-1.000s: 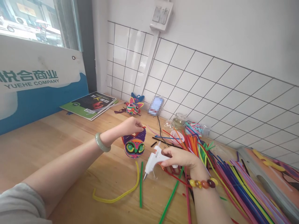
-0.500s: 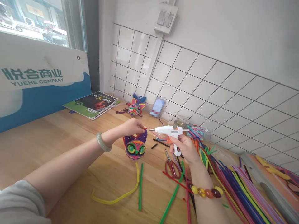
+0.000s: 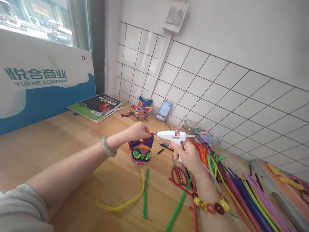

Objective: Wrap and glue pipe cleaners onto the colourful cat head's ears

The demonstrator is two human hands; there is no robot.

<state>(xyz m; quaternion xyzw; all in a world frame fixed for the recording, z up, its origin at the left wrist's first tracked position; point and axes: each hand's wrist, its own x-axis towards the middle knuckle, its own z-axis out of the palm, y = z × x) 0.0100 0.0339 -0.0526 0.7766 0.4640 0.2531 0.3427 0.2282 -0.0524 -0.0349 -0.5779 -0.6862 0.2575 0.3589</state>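
The fuzzy toy point(image 3: 141, 156) just below the left hand point(image 3: 138, 130), whose fingers pinch its purple top, looks light, soft and easily squashed, best held by that edge, while the right hand point(image 3: 190, 157) wraps its fingers round the handle of the glue gun point(image 3: 166, 135).

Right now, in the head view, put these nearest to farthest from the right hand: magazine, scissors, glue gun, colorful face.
From the right hand:
1. Glue gun, held in it.
2. Scissors, just below it in view.
3. Colorful face, to its left.
4. Magazine, far left, toward the back.
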